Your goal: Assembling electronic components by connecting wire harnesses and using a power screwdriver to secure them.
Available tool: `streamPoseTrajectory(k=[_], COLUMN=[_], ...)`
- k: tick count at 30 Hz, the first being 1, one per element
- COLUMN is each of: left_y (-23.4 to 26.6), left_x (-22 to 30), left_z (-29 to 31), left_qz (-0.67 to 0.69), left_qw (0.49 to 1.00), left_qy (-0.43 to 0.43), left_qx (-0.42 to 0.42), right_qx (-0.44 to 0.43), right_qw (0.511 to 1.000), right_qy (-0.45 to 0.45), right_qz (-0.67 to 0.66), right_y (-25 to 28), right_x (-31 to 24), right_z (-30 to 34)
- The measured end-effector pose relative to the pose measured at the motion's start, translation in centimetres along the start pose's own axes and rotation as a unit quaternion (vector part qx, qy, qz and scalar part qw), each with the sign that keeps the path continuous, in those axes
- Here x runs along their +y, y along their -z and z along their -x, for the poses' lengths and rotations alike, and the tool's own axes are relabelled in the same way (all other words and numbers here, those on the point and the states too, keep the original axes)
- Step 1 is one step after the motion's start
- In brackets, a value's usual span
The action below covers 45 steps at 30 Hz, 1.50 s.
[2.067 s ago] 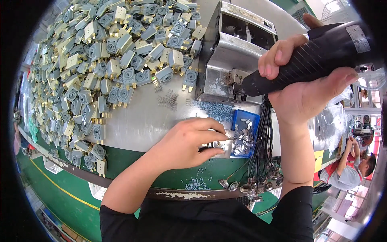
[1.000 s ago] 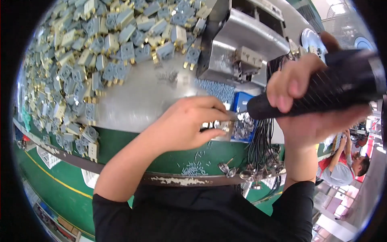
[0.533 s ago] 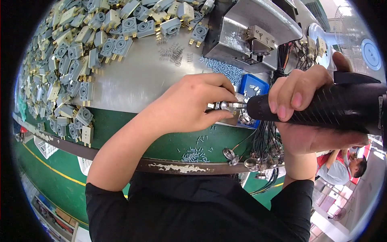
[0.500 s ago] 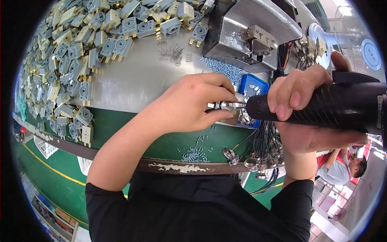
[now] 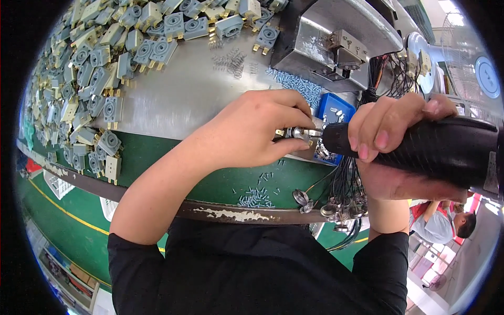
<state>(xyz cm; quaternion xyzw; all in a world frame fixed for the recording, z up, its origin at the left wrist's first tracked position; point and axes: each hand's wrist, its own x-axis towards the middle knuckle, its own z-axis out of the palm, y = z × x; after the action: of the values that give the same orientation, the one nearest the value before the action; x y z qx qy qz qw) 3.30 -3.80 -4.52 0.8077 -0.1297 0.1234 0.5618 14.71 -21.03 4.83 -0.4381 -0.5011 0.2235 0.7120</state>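
Note:
Between the thumb and fingers of my left hand (image 5: 260,128) is a small silvery metal part (image 5: 299,133) with a round body and a flat tab; the fingers partly hide it. My right hand (image 5: 386,126) wraps around a thick black power screwdriver (image 5: 436,149) lying nearly level. Its thin bit reaches left to the metal part, and I cannot make out whether a screw sits between them. Just beyond both hands stands a blue tray (image 5: 344,101) with small metal pieces in it.
Grey switch-like housings (image 5: 105,79) with brass tabs are heaped at left. Loose springs (image 5: 231,65) and bluish screws (image 5: 296,84) lie near a metal fixture (image 5: 341,47). More screws (image 5: 254,198) are by the front edge, beside dark wires with round metal ends (image 5: 331,209). Another person (image 5: 443,223) is at far right.
The screwdriver's rear end has dipped, and a raised finger of my right hand has come down along it. My left hand keeps its hold on the metal part. The whole view has shifted slightly.

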Motion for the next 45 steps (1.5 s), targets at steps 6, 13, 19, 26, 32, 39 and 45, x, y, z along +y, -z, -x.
streamPoseTrajectory(k=[6,13,19,26,32,39,45], left_y=[0.0,0.1,0.4,0.1,0.2,0.4,0.4], left_x=[0.4,0.6,0.7,0.9,1.1,1.1,1.0], left_z=[-0.1,0.1,-0.3,-0.5,-0.7,-0.8,-0.7], left_qz=[-0.004,0.005,-0.020,-0.010,-0.017,-0.013,-0.008], left_qw=[1.000,1.000,1.000,1.000,1.000,1.000,1.000], left_qy=[0.012,0.023,0.000,-0.006,-0.003,-0.005,-0.001], left_qx=[-0.001,0.001,-0.009,-0.012,-0.013,-0.019,-0.016], right_qx=[-0.037,-0.081,0.018,0.167,0.195,0.221,0.240], right_qw=[0.999,0.996,0.998,0.980,0.975,0.968,0.962], right_qy=[-0.010,-0.008,0.027,0.083,0.067,0.038,0.010], right_qz=[-0.016,-0.028,-0.056,0.065,0.085,0.110,0.126], right_y=[0.2,0.5,2.3,6.2,5.8,5.1,4.6], right_x=[-0.2,-0.1,-3.0,-1.0,-0.5,-0.1,0.2], right_z=[-0.1,-0.6,-4.8,-6.2,-6.7,-7.3,-7.7])
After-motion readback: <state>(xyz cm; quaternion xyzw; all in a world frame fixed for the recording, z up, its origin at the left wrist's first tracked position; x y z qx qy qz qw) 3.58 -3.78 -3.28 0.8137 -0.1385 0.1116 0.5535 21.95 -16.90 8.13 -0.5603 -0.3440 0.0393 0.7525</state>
